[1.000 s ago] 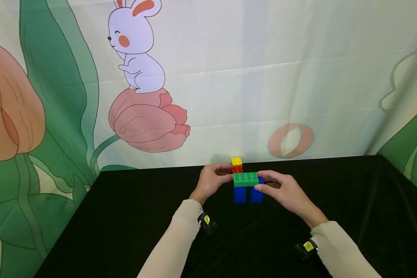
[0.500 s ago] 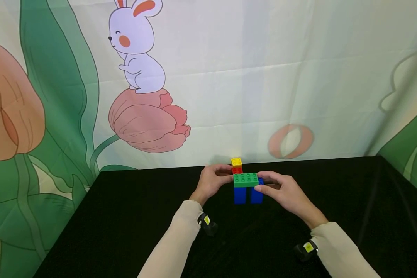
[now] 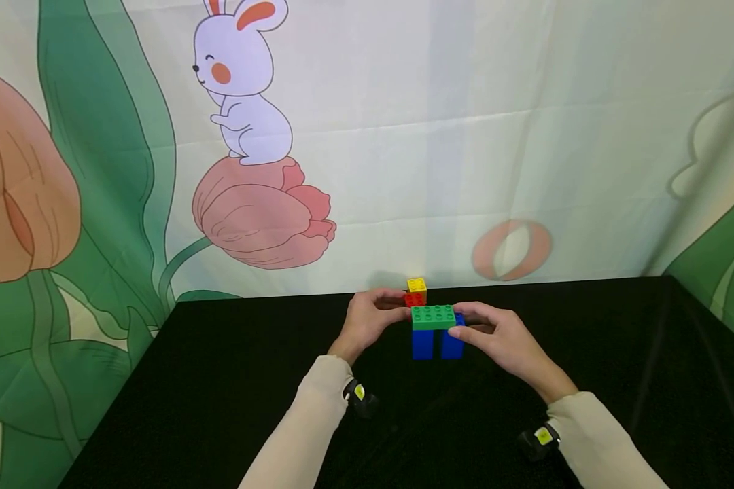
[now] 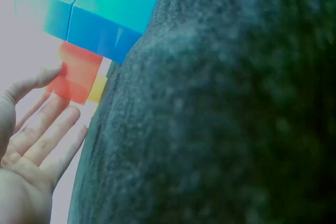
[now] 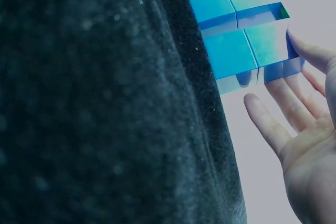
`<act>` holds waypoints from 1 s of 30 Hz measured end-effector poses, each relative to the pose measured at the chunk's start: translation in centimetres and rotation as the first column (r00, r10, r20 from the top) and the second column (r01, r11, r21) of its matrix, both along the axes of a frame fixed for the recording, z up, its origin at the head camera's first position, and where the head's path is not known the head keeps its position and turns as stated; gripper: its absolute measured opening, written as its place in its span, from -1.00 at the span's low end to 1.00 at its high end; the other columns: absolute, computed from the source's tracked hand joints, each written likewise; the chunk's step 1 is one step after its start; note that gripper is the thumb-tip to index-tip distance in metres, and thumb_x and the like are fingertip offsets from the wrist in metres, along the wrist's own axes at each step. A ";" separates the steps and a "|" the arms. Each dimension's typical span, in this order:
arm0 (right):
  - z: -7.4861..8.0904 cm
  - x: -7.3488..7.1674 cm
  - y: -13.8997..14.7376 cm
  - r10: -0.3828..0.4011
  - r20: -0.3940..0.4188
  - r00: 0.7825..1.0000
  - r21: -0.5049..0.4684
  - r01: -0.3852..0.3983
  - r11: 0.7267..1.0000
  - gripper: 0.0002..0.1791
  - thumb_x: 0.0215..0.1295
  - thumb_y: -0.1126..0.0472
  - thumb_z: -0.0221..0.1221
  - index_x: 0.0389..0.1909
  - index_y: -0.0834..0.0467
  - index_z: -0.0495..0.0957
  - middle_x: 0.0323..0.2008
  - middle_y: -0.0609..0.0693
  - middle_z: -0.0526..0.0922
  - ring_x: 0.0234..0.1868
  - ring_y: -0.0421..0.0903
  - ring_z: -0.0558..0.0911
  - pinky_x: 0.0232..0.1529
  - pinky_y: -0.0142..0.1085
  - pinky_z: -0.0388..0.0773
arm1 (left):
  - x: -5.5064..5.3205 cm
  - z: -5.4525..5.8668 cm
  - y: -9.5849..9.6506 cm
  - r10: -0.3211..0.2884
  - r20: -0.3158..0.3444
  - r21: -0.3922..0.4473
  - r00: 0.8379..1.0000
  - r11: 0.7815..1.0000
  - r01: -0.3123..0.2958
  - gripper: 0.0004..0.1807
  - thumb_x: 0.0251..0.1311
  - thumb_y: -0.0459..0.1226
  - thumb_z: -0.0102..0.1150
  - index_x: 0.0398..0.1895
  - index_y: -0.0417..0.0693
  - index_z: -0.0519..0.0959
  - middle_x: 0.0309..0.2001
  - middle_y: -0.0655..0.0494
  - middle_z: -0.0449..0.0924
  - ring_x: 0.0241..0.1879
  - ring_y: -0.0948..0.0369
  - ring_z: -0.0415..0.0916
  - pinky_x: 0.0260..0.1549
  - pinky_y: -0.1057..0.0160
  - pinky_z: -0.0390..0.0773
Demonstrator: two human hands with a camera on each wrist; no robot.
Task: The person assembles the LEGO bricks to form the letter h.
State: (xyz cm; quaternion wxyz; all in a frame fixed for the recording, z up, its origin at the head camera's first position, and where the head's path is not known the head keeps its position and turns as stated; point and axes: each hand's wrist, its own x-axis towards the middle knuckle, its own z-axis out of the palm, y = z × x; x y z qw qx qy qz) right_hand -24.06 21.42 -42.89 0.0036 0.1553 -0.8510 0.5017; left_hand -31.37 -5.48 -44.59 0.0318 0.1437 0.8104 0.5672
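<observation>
In the head view a green brick (image 3: 433, 317) lies across two blue pillars, the left pillar (image 3: 423, 344) and the right pillar (image 3: 452, 345). My right hand (image 3: 495, 334) pinches the upper end of the right pillar, thumb in front and fingers behind. My left hand (image 3: 370, 320) holds a red brick (image 3: 414, 299) between thumb and fingers, just behind the green brick's left end. Past the red brick stands a yellow brick (image 3: 417, 288). In the left wrist view the thumb touches the red brick (image 4: 80, 73), with blue bricks (image 4: 107, 27) beside it. Stacked blue bricks (image 5: 231, 53) show in the right wrist view.
A black cloth (image 3: 251, 380) covers the table under the bricks. Behind its far edge hangs a printed curtain (image 3: 391, 170) with a rabbit and flowers. Each wrist carries a small dark camera, such as the left camera (image 3: 362, 399).
My left hand has shifted slightly left with the red brick, and more of the yellow brick's front now shows. The right hand and the green and blue bricks hold almost still.
</observation>
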 end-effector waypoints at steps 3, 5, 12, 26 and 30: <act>-0.2 -0.1 0.0 -0.004 0.002 1.000 0.005 0.004 1.000 -0.41 0.46 0.04 0.34 0.39 0.21 0.51 0.27 0.24 0.62 0.17 0.15 0.68 0.18 0.01 0.66 | 0.2 0.2 -0.1 0.000 -0.010 0.004 1.000 1.000 0.000 -0.67 0.32 -0.25 0.48 0.12 -0.06 0.74 0.04 0.08 0.77 0.05 0.11 0.71 0.07 0.12 0.71; -0.3 -0.1 0.0 -0.007 0.004 1.000 0.008 0.007 1.000 -0.41 0.46 0.04 0.35 0.39 0.21 0.51 0.26 0.23 0.63 0.17 0.15 0.68 0.18 0.01 0.66 | 0.3 0.3 -0.2 -0.001 -0.019 0.005 1.000 1.000 0.001 -0.67 0.33 -0.25 0.48 0.13 -0.06 0.74 0.04 0.08 0.77 0.04 0.11 0.71 0.07 0.12 0.71; -0.3 -0.1 0.1 -0.012 0.002 1.000 0.023 0.012 1.000 -0.40 0.46 0.02 0.34 0.39 0.21 0.51 0.25 0.23 0.63 0.15 0.14 0.69 0.17 -0.01 0.67 | 1.0 1.0 -0.5 0.009 -0.041 0.022 0.999 1.000 -0.009 -0.67 0.32 -0.27 0.48 0.12 -0.07 0.74 0.02 0.06 0.78 0.03 0.11 0.73 0.08 0.11 0.71; -0.1 0.0 0.0 -0.007 -0.001 1.000 0.005 0.007 1.000 -0.40 0.46 0.03 0.35 0.40 0.21 0.51 0.27 0.24 0.62 0.20 0.18 0.66 0.18 0.01 0.67 | 2.1 2.2 -2.1 0.043 -0.045 0.126 0.998 0.991 -0.037 -0.66 0.32 -0.23 0.48 0.13 -0.08 0.74 0.03 0.01 0.78 0.05 0.06 0.73 0.09 0.08 0.71; -0.1 -0.1 -0.1 -0.010 -0.003 1.000 0.009 0.010 1.000 -0.41 0.46 0.03 0.35 0.39 0.21 0.51 0.26 0.23 0.62 0.20 0.18 0.66 0.18 0.01 0.66 | 2.3 2.3 -2.2 0.051 -0.044 0.125 0.998 0.991 -0.045 -0.65 0.32 -0.22 0.48 0.14 -0.07 0.74 0.03 0.02 0.78 0.05 0.06 0.73 0.08 0.08 0.71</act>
